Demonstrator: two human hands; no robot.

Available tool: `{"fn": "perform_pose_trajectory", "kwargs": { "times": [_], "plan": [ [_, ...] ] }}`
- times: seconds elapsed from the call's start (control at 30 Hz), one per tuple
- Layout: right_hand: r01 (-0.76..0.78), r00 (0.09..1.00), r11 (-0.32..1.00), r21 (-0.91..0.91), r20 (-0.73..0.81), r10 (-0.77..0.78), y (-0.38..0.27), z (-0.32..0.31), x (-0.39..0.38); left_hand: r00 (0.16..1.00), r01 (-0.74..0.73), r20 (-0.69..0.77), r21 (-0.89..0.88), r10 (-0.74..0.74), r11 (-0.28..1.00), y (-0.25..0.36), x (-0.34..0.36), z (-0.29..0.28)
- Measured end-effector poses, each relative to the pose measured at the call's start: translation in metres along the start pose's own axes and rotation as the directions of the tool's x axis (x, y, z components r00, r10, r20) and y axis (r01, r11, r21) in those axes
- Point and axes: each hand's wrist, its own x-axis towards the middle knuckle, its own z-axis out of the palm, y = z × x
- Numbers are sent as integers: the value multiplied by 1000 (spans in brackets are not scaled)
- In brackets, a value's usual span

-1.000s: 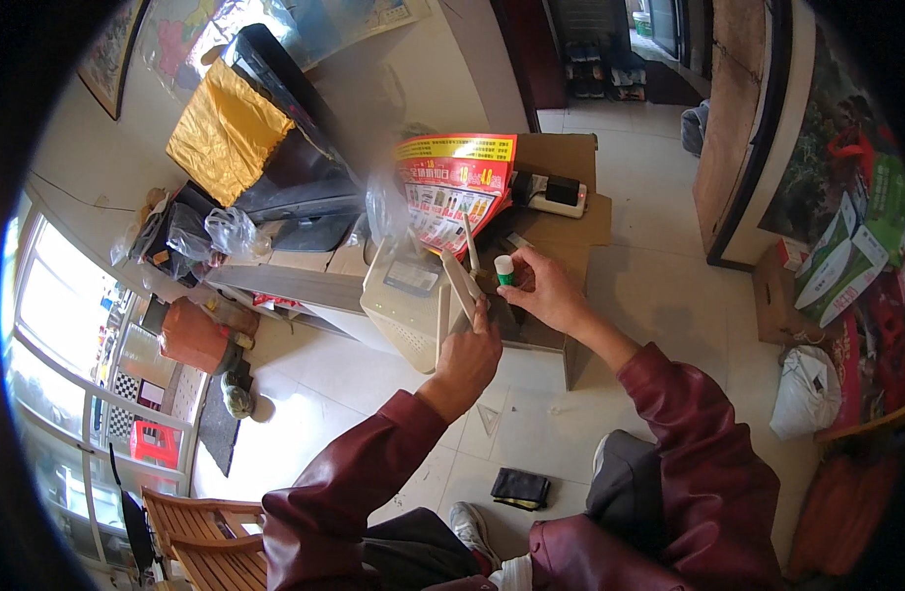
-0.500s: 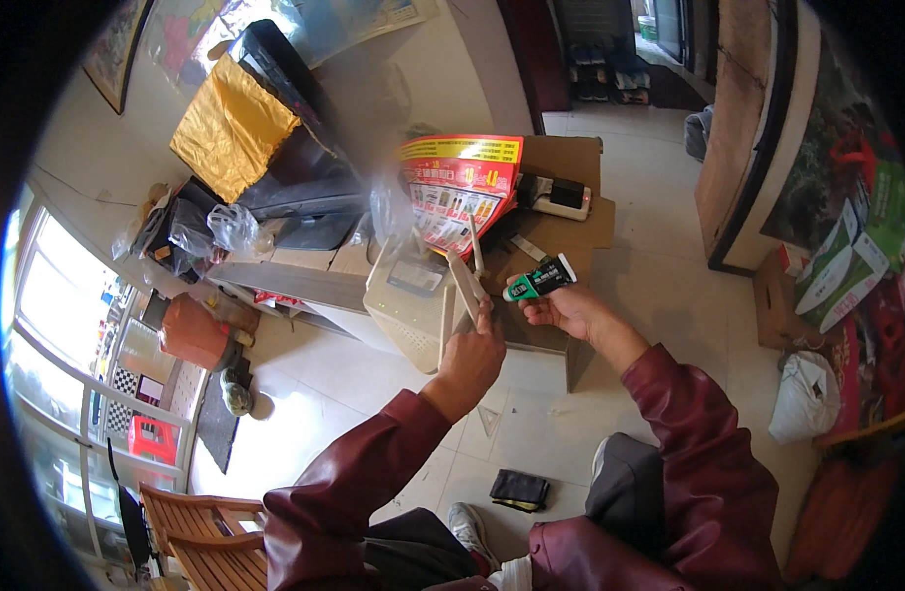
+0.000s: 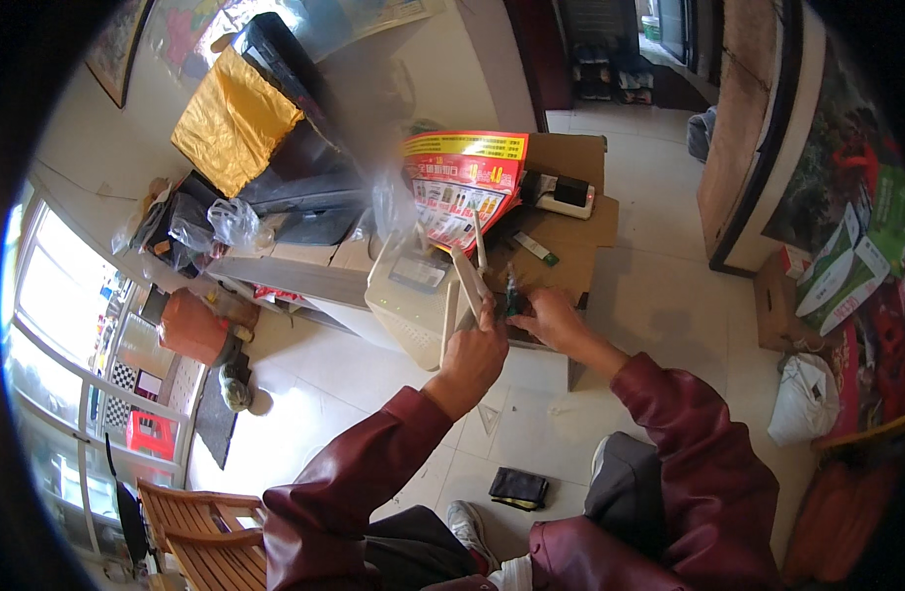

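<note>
A pale router (image 3: pixel 398 305) with several stick antennas stands at the desk's near edge, small green lights glowing on its side. Around the lower part of one broad antenna (image 3: pixel 466 279), the fingers of my left hand (image 3: pixel 475 355) are closed. Just right of it, my right hand (image 3: pixel 556 321) pinches a green and black glue tube (image 3: pixel 513 295), now turned nearly upright and partly hidden by the fingers. The tube is beside the antenna; whether they touch, I cannot tell.
Red and yellow flyers (image 3: pixel 467 187) lie behind the router on brown cardboard (image 3: pixel 570 153). A small green and white carton (image 3: pixel 536 247) and a white device (image 3: pixel 569 200) rest there too. A dark monitor (image 3: pixel 309 163) stands left. On the floor lies a black wallet-like item (image 3: pixel 518 488).
My right hand has turned the glue tube from lying sideways, label visible, to nearly upright, and has come slightly lower. My left hand keeps its hold on the antenna.
</note>
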Motion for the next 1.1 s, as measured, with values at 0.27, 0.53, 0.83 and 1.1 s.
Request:
{"fn": "perform_pose_trajectory", "kwargs": {
  "times": [0.27,0.53,0.83,1.1],
  "plan": [
    [-7,997,995,-96,-80,-1,-2,15,7,1000,6,-6,-17,-6,1000,0,0,0],
    [50,986,993,-107,-154,-67,3,24,15,997,24,-73,-17,-25,1000,2,2,7],
    [41,997,999,-9,-72,-41,-3,23,19,998,-43,37,4,43,999,-18,5,-14],
    [103,986,990,-98,-123,-114,11,31,21,999,23,-38,-308,-36,951,-38,-21,-89]
  ]
}}
